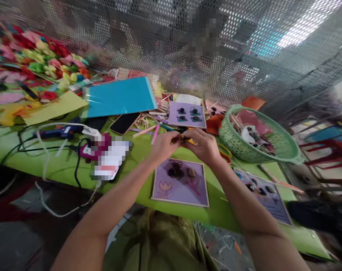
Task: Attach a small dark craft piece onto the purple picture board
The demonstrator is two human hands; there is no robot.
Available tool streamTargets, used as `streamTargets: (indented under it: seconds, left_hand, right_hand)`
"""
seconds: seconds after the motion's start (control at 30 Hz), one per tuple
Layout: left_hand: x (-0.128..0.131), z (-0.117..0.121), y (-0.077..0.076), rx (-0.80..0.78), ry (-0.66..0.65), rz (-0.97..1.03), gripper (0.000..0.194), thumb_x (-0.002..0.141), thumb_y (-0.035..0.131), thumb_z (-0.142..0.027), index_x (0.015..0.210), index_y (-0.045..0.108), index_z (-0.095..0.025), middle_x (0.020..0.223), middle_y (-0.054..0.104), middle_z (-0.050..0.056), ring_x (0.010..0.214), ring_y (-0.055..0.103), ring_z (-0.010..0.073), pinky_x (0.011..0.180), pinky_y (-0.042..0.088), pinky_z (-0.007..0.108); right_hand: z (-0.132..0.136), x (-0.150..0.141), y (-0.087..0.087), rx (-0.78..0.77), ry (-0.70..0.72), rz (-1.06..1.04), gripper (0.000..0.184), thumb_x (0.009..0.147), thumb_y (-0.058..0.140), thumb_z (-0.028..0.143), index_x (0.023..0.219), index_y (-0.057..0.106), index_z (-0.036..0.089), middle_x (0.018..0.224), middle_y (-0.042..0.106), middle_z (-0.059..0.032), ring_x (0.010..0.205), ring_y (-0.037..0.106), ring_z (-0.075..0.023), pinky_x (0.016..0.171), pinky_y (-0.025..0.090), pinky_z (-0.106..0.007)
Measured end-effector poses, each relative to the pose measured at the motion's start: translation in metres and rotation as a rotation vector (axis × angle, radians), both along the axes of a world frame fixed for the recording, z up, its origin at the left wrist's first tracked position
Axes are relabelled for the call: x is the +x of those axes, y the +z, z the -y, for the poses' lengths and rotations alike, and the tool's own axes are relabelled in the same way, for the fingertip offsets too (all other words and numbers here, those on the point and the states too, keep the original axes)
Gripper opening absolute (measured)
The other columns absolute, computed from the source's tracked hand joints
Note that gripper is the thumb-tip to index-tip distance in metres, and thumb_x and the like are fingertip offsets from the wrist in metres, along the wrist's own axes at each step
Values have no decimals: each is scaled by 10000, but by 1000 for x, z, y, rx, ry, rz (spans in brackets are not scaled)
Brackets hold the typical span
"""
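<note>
My left hand (166, 145) and my right hand (202, 146) meet above the far edge of a purple picture board (175, 192). Between their closed fingertips is a small dark, partly yellowish piece (182, 139), too small and blurred to name. The board lies flat near the table's front edge. On it are a dark bug-like figure (175, 170) with thin curled feelers, a brownish stone-like lump (191, 172) and drawn flowers (165, 187). Neither hand touches the board.
A green basket (261, 150) of scraps stands right, beside another purple board (278, 205). Behind lie a purple card (173, 117) with dark pieces, a blue sheet (120, 96) and a phone (125, 123). Left are a glue gun (60, 131), cables, a power strip (99, 146) and colourful paper flowers (43, 56).
</note>
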State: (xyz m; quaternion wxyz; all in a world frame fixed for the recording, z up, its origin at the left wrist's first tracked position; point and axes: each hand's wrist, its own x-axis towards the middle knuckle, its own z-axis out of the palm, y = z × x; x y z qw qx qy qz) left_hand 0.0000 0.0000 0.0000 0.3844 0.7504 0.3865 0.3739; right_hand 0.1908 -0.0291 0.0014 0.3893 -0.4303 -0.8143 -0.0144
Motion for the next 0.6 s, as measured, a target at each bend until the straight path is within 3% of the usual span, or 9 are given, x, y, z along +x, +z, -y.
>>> streamTargets:
  seconds: [0.13,0.33,0.43,0.6]
  left_hand:
    - [-3,2,0,-35,-27,64,121,902,599,-159,818,684,-175,789,719,3,786,665,150,710,467,235]
    - [0,-2,-7,-152,-57,268,118,922,625,-278,946,674,-173,923,743,58,862,687,181,773,526,287]
    - [1,-4,-10,-265,-94,390,182,894,678,-309,1008,668,-166,984,736,72,905,686,181,822,543,310]
    - [0,-4,-6,-462,-159,461,247,853,742,-341,996,667,-154,907,697,38,798,645,136,756,522,288]
  right_hand:
    - [-4,-1,2,-111,-14,-159,108,876,769,325,942,751,242,875,773,-33,803,739,-208,729,590,-318]
    - [-9,-3,-3,-330,30,-502,372,732,888,505,915,736,218,792,752,-18,712,718,-191,671,593,-319]
    - [-11,-4,-4,-385,57,-575,432,674,919,537,915,738,227,812,730,-13,712,694,-180,662,584,-314]
    - [-13,-2,-4,-416,141,-626,423,669,917,568,883,747,245,863,658,-8,702,642,-149,680,578,-317]
